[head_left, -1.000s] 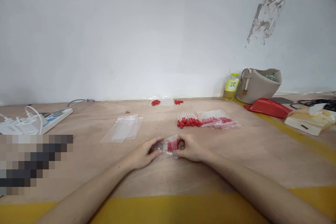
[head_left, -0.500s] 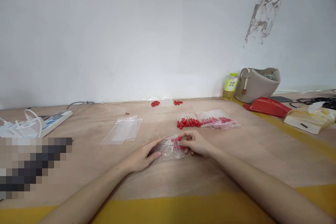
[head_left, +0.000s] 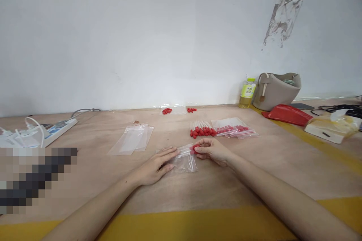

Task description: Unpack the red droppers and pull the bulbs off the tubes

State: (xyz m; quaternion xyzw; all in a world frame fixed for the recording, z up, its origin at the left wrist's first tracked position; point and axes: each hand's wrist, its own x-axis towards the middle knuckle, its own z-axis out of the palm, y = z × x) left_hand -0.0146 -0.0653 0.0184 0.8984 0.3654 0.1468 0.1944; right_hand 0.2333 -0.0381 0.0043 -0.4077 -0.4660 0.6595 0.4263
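Observation:
A clear plastic bag (head_left: pixel 185 162) lies on the table between my hands, with white sticks partly in or over it. My left hand (head_left: pixel 157 165) rests flat at its left edge, fingers apart, fingertips touching the plastic. The fingers of my right hand (head_left: pixel 212 151) pinch a red-tipped stick (head_left: pixel 195 147) at the bag's upper right. Just beyond lies a pile of red-tipped sticks (head_left: pixel 202 131), beside filled bags (head_left: pixel 234 130) of similar sticks. Flat clear bags (head_left: pixel 132 138) lie at the left.
Small red pieces (head_left: pixel 166 111) lie near the wall. At the right are a bottle (head_left: pixel 247 93), a grey bag (head_left: pixel 278 91), a red object (head_left: pixel 288 115) and a tissue pack (head_left: pixel 330 128). A power strip (head_left: pixel 60 131) with cables lies at the left.
My right hand has shifted slightly, its fingertips now closed on a red tip at the bag's upper right. The red tips there sit closer together. My left hand has barely moved.

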